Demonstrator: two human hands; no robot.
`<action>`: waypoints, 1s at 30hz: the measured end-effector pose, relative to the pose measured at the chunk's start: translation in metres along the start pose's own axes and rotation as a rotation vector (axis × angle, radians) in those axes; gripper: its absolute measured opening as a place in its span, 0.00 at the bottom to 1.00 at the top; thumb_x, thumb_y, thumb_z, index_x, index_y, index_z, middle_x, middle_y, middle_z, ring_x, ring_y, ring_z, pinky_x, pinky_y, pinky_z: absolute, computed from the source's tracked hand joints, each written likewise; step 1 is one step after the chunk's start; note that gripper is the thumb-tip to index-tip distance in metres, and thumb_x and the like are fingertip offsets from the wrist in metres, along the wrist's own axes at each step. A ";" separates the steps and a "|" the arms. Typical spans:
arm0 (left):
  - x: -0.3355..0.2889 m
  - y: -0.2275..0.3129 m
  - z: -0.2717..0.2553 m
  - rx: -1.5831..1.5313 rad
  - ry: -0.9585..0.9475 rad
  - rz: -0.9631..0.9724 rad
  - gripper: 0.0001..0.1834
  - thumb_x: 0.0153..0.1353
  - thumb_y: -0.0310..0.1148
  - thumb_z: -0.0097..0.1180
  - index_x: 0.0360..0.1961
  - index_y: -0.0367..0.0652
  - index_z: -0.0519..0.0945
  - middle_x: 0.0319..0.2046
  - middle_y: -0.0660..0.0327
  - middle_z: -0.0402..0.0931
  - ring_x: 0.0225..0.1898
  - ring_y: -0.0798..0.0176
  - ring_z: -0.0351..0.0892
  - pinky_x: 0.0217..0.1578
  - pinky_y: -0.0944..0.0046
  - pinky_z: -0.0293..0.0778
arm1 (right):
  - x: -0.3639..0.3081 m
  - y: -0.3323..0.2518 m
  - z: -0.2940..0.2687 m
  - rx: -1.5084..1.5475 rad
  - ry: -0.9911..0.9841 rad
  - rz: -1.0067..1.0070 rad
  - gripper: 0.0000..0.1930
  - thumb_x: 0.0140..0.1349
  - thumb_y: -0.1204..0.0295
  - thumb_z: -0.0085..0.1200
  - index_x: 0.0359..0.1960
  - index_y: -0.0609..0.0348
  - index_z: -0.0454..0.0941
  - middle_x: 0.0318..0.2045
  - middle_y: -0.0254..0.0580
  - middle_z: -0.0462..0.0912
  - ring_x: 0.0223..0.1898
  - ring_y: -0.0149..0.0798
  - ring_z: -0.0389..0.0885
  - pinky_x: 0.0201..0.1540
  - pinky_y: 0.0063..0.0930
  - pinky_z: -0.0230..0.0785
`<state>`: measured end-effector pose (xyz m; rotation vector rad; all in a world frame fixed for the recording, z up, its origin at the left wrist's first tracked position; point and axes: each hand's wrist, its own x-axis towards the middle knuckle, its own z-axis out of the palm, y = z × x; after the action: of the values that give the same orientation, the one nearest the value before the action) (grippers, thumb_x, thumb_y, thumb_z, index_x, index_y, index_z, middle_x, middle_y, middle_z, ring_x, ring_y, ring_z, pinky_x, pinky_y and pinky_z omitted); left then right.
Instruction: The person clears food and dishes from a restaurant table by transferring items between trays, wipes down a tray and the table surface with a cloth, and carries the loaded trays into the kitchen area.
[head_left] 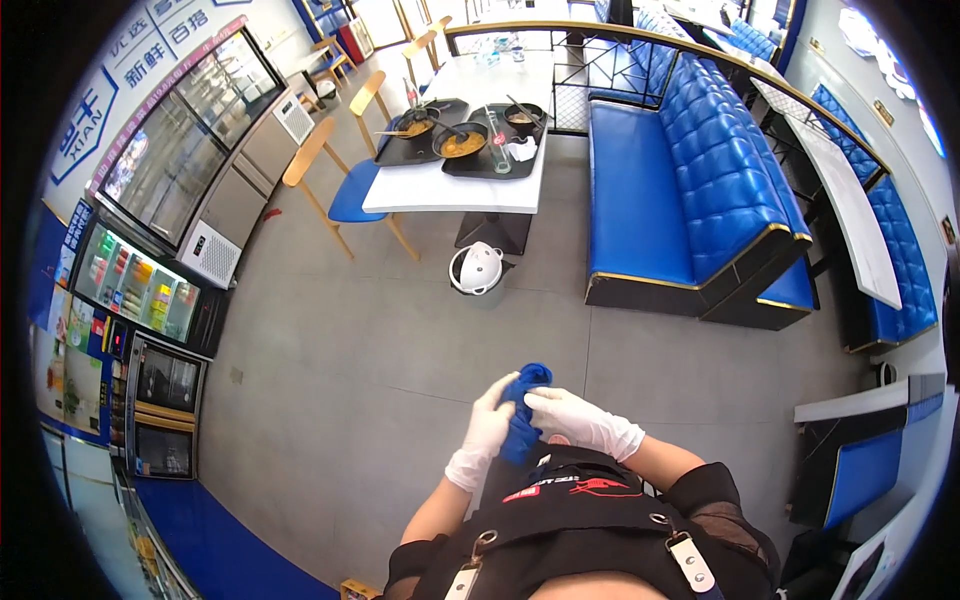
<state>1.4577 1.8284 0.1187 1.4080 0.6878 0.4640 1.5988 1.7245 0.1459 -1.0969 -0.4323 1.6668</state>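
Observation:
A bunched blue cloth (522, 425) is held up in front of my black apron, between my two hands. My left hand (489, 418), in a white glove, is closed around the cloth's left side. From the right, my right hand (575, 416), gloved the same way, pinches the cloth near its upper part. The cloth hangs crumpled, its lower end close to the apron (570, 480). Some of the fingertips are hidden in its folds.
Ahead stands a white table (450, 190) with black trays, bowls of food, a glass bottle and crumpled tissue. A white bin (476, 268) sits on the floor by its base. Blue chair (357, 192) left, blue booth bench (640, 200) right. Display fridges (190, 140) line the left wall.

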 end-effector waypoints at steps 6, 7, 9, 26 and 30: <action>0.126 0.011 -0.056 -0.291 0.153 -0.168 0.27 0.53 0.19 0.44 0.57 0.38 0.72 0.38 0.59 0.76 0.35 0.65 0.78 0.40 0.66 0.77 | 0.078 -0.117 -0.095 -0.268 0.155 -0.254 0.18 0.69 0.65 0.46 0.51 0.66 0.75 0.41 0.41 0.81 0.43 0.32 0.79 0.48 0.27 0.72; 0.144 0.024 -0.068 -0.386 0.170 -0.258 0.26 0.53 0.21 0.44 0.57 0.38 0.72 0.37 0.59 0.76 0.35 0.64 0.78 0.39 0.65 0.77 | 0.094 -0.139 -0.112 -0.272 0.238 -0.280 0.17 0.69 0.64 0.45 0.51 0.65 0.75 0.39 0.42 0.81 0.42 0.34 0.81 0.46 0.27 0.74; 0.182 0.010 -0.097 -0.376 0.186 -0.251 0.25 0.54 0.22 0.44 0.56 0.38 0.72 0.37 0.59 0.77 0.33 0.62 0.78 0.38 0.63 0.78 | 0.118 -0.183 -0.140 -0.234 0.343 -0.333 0.16 0.69 0.64 0.46 0.49 0.64 0.75 0.38 0.42 0.81 0.39 0.35 0.82 0.44 0.26 0.75; 0.422 0.045 -0.098 -0.456 0.616 -0.451 0.23 0.55 0.23 0.44 0.54 0.37 0.72 0.34 0.55 0.78 0.30 0.59 0.79 0.31 0.60 0.80 | 0.485 -0.613 -0.413 -0.739 0.701 -0.478 0.13 0.61 0.70 0.50 0.44 0.66 0.76 0.27 0.41 0.80 0.22 0.32 0.80 0.24 0.23 0.72; 0.423 0.029 -0.066 -0.501 0.872 -0.533 0.18 0.56 0.27 0.44 0.49 0.38 0.73 0.33 0.56 0.77 0.26 0.58 0.79 0.24 0.59 0.79 | 0.613 -0.656 -0.470 -1.172 0.682 -0.336 0.16 0.60 0.67 0.48 0.44 0.65 0.76 0.31 0.45 0.80 0.27 0.37 0.77 0.31 0.30 0.71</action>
<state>1.7225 2.1635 0.0778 0.4636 1.4772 0.7584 2.3356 2.4202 0.1074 -2.1662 -1.1063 0.5552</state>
